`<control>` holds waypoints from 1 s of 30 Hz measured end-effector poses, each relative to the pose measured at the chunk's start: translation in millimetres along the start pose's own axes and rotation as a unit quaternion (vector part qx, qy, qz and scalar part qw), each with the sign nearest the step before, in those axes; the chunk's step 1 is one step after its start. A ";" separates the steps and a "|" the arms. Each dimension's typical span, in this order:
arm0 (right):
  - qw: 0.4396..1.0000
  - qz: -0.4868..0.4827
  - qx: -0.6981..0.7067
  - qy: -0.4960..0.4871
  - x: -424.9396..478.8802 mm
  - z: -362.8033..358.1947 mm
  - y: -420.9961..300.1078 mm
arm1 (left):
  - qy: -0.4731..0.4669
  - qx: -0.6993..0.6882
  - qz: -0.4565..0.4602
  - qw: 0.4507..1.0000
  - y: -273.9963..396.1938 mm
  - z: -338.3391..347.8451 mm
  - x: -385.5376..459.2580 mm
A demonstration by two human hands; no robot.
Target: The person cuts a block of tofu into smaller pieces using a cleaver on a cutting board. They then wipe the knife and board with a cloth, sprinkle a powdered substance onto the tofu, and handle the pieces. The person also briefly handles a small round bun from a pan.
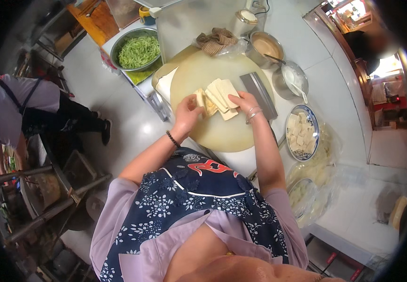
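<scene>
Several flat slices of white tofu (221,93) lie fanned and overlapping on a round, pale-yellow cutting board (224,137). With its thumb on top, my right hand (246,103) grips the rightmost slice. My left hand (188,113) is at the left end of the pile, its fingers bent beside a tofu piece with a yellowish skin (200,98). Whether those fingers pinch that piece is hard to see. A wide-bladed cleaver (258,95) rests on the board to the right of my right hand.
A metal bowl of shredded green vegetable (138,51) stands at upper left. Behind the board lies a striped cloth (216,40). To the right are a pot of brown sauce (267,46), a pot with a white spoon (291,79) and a plate of cut tofu (301,135). A co-worker (23,105) bends at left.
</scene>
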State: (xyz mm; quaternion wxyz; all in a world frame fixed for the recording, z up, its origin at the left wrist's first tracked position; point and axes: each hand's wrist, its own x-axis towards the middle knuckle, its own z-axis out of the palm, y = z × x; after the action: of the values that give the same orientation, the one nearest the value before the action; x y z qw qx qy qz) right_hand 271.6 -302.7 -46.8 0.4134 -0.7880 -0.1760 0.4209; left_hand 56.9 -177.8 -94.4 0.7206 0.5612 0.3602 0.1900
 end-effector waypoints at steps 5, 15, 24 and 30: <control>0.999 0.026 0.026 -0.035 -4.5 0.3 -7.4 | 0.033 -0.080 -0.048 0.995 20.6 8.9 -5.4; 0.984 0.020 0.177 -0.011 3.7 21.7 10.2 | -0.011 -0.008 -0.011 1.000 19.8 -3.8 29.3; 0.950 -0.008 0.305 0.065 20.9 71.4 4.1 | -0.049 0.087 0.025 0.995 37.5 -37.2 101.2; 0.936 -0.021 0.342 0.074 37.8 101.1 -9.1 | -0.085 0.158 0.050 0.983 49.9 -64.3 149.8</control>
State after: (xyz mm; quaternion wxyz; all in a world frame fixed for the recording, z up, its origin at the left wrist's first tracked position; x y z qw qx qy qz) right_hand 212.5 -222.7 -89.8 0.6787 -0.6238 -0.0066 0.3875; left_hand 116.5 -18.1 -100.2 0.6402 0.6995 0.2946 0.1186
